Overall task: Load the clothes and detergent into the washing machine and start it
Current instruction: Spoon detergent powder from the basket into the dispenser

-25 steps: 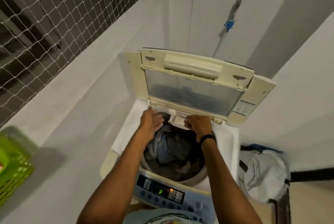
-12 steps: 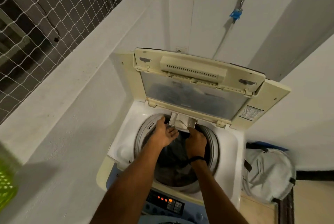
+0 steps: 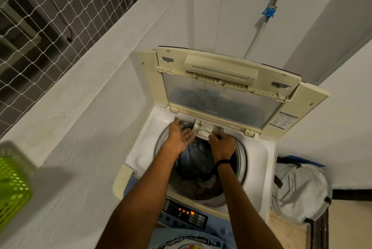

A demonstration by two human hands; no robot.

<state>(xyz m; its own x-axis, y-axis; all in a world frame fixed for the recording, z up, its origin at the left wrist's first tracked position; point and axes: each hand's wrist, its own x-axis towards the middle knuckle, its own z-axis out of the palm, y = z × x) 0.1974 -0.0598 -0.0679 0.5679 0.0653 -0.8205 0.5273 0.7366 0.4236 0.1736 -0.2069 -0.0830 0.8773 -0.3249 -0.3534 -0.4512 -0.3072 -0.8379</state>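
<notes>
A white top-loading washing machine (image 3: pixel 259 156) stands with its cream lid (image 3: pixel 225 79) raised. Dark blue and brown clothes (image 3: pixel 198 163) fill the drum. At the drum's back rim a small white detergent drawer (image 3: pixel 203 129) is pulled out. My right hand (image 3: pixel 221 146), with a black band at the wrist, is closed on the drawer's front edge. To the drawer's left my left hand (image 3: pixel 180 137) hovers open, palm turned up, over the drum rim. The control panel (image 3: pixel 186 213) glows with orange lights near the bottom.
A white wall ledge runs along the left under a netted window (image 3: pixel 40 17). A green plastic basket (image 3: pixel 14 186) sits on the ledge at far left. A grey laundry bag (image 3: pixel 302 192) lies on the floor right of the machine. A tap with a blue fitting (image 3: pixel 269 12) hangs behind.
My left hand has turned palm up and drawn slightly left of the drawer. My right hand has closed on the drawer's front. The green basket has come back into view at left.
</notes>
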